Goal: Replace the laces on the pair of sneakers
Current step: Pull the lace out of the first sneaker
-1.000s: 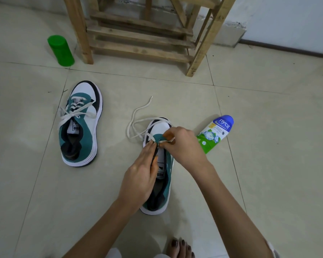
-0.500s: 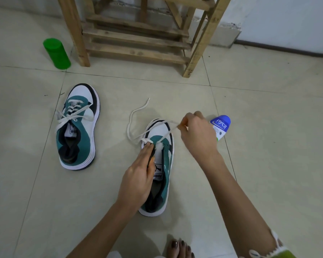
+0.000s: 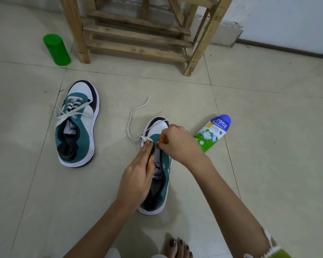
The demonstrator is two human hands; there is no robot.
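Teal and white on both shoes. Near sneaker [image 3: 166, 164] flat on tile floor [image 3: 268, 127], middle of scene, toe pointing far, heel near. Only partly laced: white lace [image 3: 129, 125] through the farthest eyelets, loose ends trailing off the toe to the left and far, one in a long loop on the tile, tips lying apart.

Left hand [image 3: 136, 181] laid over the left side of the near sneaker's opening. Fingers nearly straight, pointing far, tips at the lace crossing. Thumb set against them, dark eyelet edge pinched between. Right hand [image 3: 177, 144] over the right side of the toe, fingers curled tight, thumb and forefinger pinching the white lace right at the eyelet row, close against the left fingertips. Exact eyelet hidden under the knuckles.

Second sneaker [image 3: 78, 127] well apart to the left and a little farther off, upright on its sole, toe far. Its own lace [image 3: 71, 116] threaded, ends lying loose across the tongue, untied.

Elsewhere: blue-capped green bottle [image 3: 213, 133] on its side just right of the right hand, cap end far. Green canister [image 3: 57, 50] standing far left, beside a leg of the wooden rack [image 3: 138, 34]. Bare toes [image 3: 177, 247] with dark polish at the near edge. Green sleeve [image 3: 282, 255] with pale trim in the near right corner.
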